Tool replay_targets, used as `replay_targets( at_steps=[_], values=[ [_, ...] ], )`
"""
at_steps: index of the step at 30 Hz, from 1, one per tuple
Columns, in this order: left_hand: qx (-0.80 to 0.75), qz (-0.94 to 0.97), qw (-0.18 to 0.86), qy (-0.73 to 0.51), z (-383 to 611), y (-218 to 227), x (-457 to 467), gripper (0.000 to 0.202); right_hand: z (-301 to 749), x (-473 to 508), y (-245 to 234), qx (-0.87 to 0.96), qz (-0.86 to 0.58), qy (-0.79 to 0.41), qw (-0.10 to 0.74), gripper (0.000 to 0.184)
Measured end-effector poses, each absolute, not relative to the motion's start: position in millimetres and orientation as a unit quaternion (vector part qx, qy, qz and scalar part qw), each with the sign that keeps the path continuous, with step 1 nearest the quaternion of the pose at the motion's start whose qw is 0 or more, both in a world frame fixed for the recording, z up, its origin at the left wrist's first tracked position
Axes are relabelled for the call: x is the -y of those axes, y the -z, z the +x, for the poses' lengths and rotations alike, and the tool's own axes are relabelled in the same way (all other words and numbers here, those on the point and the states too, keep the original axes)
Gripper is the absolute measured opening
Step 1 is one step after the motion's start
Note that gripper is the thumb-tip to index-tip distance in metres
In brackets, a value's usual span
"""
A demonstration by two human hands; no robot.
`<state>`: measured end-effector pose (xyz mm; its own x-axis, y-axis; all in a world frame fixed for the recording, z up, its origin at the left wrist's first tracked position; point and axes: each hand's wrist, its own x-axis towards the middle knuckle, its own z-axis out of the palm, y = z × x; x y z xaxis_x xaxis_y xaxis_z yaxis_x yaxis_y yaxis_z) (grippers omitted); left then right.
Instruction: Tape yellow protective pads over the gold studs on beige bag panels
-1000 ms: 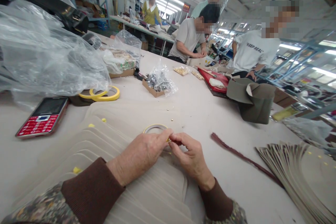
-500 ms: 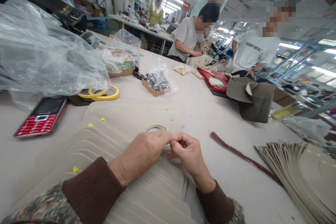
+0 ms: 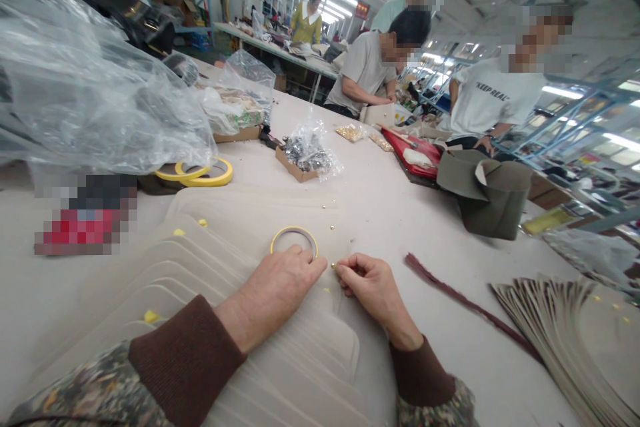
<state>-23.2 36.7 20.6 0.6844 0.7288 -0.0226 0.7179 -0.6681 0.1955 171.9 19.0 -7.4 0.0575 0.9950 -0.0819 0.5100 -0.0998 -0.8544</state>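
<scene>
My left hand [image 3: 285,283] is closed around the lower part of a narrow yellow tape roll [image 3: 294,229], which stands up behind its fingers. To its right, my right hand [image 3: 369,283] pinches a small gold-coloured rivet [image 3: 334,266] between thumb and fingertip. A small gap separates the two hands. Beneath them lies a fanned stack of beige flat panels [image 3: 240,210], with yellow tape bits [image 3: 151,315] on some edges. Two small gold rivets [image 3: 332,227] sit near the right edge of the top panel. What lies under my left palm is hidden.
Left are plastic bags [image 3: 100,93], a blurred red object [image 3: 80,230] and more yellow tape rolls [image 3: 215,175]. Ahead are a box of bagged metal parts [image 3: 300,163] and gold-hardware bags [image 3: 350,133]. Right lie a brown strip [image 3: 465,300] and stacked panels [image 3: 555,327]. Co-workers [image 3: 363,73] stand beyond.
My hands have come apart, the right one shifting rightward with the rivet now visible at its fingertips. The tape roll shows more of its ring above my left hand. The view has shifted slightly.
</scene>
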Motion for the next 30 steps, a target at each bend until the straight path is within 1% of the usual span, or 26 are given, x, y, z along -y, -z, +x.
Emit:
replay_targets(
  at_steps=[3,5,11,14,15,17,18,19,21,24,27,30],
  values=[
    [-0.394,0.913,0.102,-0.032,-23,-21,-36,0.017,168,-19,7,0.654,-0.635,-0.273,0.308,0.016],
    [-0.395,0.912,0.104,-0.033,-23,-20,-36,0.018,166,-20,7,0.681,-0.626,-0.234,0.299,0.016],
    [-0.398,0.912,0.096,-0.029,-23,-19,-35,0.019,161,-25,7,0.700,-0.629,-0.204,0.270,0.018],
    [-0.400,0.912,0.089,-0.028,-23,-19,-35,0.019,162,-28,9,0.668,-0.652,-0.229,0.276,0.014],
    [-0.401,0.911,0.088,-0.028,-23,-20,-35,0.018,163,-29,10,0.646,-0.662,-0.254,0.283,0.016],
    [-0.402,0.911,0.089,-0.025,-22,-22,-35,0.017,167,-29,12,0.588,-0.675,-0.325,0.307,0.033],
    [-0.401,0.911,0.091,-0.024,-22,-23,-36,0.017,169,-28,13,0.558,-0.675,-0.358,0.323,0.038],
    [-0.399,0.912,0.094,-0.023,-22,-24,-36,0.017,171,-26,13,0.537,-0.672,-0.383,0.338,0.036],
    [-0.395,0.913,0.098,-0.024,-23,-26,-36,0.017,174,-20,12,0.540,-0.660,-0.386,0.352,0.024],
    [-0.390,0.915,0.095,-0.035,-25,-26,-36,0.018,173,-13,13,0.638,-0.633,-0.286,0.334,0.015],
    [-0.392,0.915,0.085,-0.049,-26,-22,-37,0.018,166,-13,15,0.702,-0.618,-0.171,0.309,0.016],
    [-0.387,0.917,0.077,-0.060,-27,-20,-36,0.019,160,-19,17,0.712,-0.627,-0.134,0.286,0.019]
  ],
)
